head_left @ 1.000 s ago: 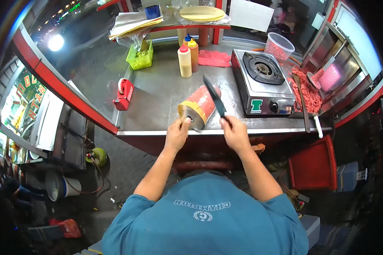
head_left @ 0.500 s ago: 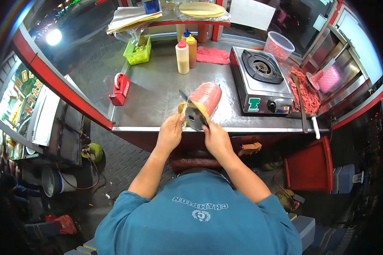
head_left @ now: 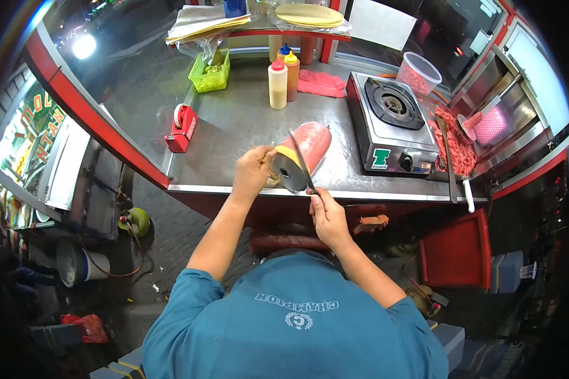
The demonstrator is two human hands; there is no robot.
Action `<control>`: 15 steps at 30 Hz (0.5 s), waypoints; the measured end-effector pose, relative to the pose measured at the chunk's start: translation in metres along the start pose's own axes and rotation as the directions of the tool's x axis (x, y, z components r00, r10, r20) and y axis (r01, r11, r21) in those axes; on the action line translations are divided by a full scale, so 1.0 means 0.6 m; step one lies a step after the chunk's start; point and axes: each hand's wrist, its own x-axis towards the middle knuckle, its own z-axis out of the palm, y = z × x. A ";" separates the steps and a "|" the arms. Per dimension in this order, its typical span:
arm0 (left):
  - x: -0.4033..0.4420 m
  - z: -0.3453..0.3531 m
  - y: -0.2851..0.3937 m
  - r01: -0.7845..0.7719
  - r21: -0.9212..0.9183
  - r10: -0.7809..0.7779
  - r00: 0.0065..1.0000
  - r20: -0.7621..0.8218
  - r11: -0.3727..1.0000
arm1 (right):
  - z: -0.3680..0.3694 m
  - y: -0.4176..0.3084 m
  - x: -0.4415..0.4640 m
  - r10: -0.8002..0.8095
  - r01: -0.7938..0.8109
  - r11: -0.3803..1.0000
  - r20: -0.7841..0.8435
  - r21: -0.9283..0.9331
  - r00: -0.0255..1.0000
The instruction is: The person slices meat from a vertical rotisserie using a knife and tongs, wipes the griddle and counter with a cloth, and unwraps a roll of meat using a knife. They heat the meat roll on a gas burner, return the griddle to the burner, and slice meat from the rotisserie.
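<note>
A pink roll of meat in clear film (head_left: 315, 142) lies on the steel counter, its near end toward me. That end carries a yellow band (head_left: 287, 153) and a dark disc with a hole (head_left: 291, 177). My right hand (head_left: 327, 218) is closed around the handle of a knife (head_left: 299, 156), whose blade points away from me over the roll and the disc's right side. At the disc's left edge, my left hand (head_left: 253, 170) has its fingers pinched together; what they hold is too small to make out.
A gas stove (head_left: 392, 123) stands right of the roll, with shredded meat (head_left: 455, 148) and a white-handled utensil (head_left: 468, 196) beyond. Sauce bottles (head_left: 277, 85), a pink cloth (head_left: 321, 83) and a green basket (head_left: 210, 77) sit behind. A red tape dispenser (head_left: 181, 131) is at left.
The knife has swung from across the disc to over the roll's side. My right hand has moved right and down, turning; my left hand has shifted slightly up. The camera view has shifted a little.
</note>
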 end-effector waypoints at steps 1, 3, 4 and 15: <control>0.002 -0.003 -0.002 -0.027 0.020 0.028 0.999 -0.027 0.999 | 0.008 0.006 0.005 -0.075 0.075 0.996 -0.004 -0.051 0.997; 0.003 -0.009 0.006 -0.028 0.036 0.029 0.999 -0.026 0.999 | 0.031 0.006 0.012 -0.029 0.028 0.998 -0.026 -0.052 0.999; 0.003 -0.011 0.012 -0.028 0.043 0.029 0.999 -0.026 0.999 | 0.043 -0.001 0.017 -0.006 0.004 0.999 -0.037 -0.053 0.999; -0.006 0.011 0.003 -0.110 0.020 0.111 0.989 -0.097 0.994 | 0.099 -0.002 0.064 -0.089 0.076 0.928 -0.018 -0.364 0.996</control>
